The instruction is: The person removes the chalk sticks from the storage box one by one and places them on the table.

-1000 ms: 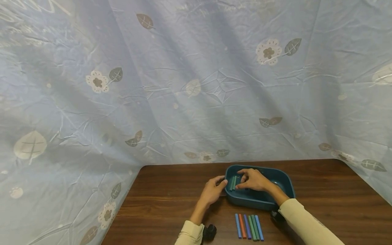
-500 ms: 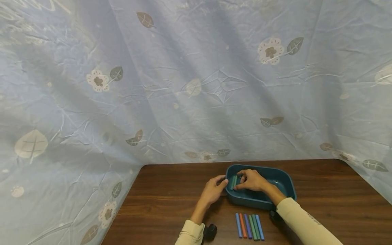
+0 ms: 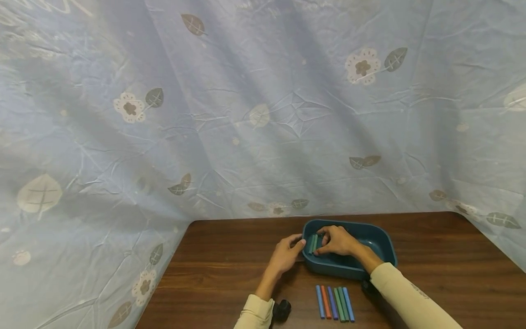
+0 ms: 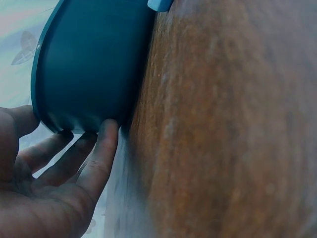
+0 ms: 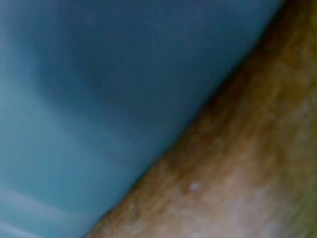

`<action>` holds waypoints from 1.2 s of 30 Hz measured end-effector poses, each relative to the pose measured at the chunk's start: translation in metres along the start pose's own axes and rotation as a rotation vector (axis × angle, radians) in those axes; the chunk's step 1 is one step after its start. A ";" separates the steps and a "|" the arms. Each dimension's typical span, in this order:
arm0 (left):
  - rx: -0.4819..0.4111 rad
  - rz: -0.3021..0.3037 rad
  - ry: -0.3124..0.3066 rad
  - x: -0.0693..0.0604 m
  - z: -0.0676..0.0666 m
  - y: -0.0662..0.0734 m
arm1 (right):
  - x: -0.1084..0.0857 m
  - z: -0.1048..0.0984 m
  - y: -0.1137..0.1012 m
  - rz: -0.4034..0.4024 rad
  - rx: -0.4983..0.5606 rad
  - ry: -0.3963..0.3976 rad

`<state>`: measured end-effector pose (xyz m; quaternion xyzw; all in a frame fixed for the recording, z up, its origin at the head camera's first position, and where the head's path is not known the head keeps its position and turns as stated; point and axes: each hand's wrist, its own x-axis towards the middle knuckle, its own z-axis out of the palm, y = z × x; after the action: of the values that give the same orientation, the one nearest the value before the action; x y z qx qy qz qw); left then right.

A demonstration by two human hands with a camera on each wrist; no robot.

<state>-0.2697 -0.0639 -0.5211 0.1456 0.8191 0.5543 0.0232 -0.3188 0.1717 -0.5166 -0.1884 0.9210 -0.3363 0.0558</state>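
Note:
In the head view, two green chalk sticks (image 3: 313, 244) lie side by side at the left end of a teal plastic tub (image 3: 349, 272). My right hand (image 3: 339, 241) reaches into the tub and spans the right-hand stick between thumb and index finger, one at either end. My left hand (image 3: 284, 255) holds the tub's left end, thumb at the rim. The left wrist view shows the left hand's fingers (image 4: 101, 158) against the outer wall. Only blurred blue surface and skin fill the right wrist view, so the right fingertips are hidden there.
A row of coloured chalk sticks (image 3: 334, 304), blue, orange, purple and green, lies in front of the tub on the brown wooden table (image 3: 222, 269). Black wrist devices (image 3: 281, 311) sit at the cuffs. A patterned pale-blue curtain (image 3: 263, 151) hangs behind the table.
My right thumb and the green chalk in the tub have shifted slightly left, close against the neighbouring stick. The left hand keeps its place at the tub's end.

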 end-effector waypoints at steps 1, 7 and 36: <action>0.013 0.004 0.004 0.000 0.000 0.001 | 0.000 0.000 -0.001 0.000 -0.004 0.001; 0.005 -0.003 -0.003 -0.001 0.000 0.000 | 0.001 -0.001 -0.003 0.002 -0.017 0.000; 0.042 0.007 0.037 0.000 0.001 0.000 | -0.049 -0.054 -0.018 -0.207 0.032 0.040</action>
<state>-0.2694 -0.0629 -0.5215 0.1387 0.8304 0.5395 0.0031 -0.2805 0.2100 -0.4653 -0.2749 0.8921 -0.3586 0.0051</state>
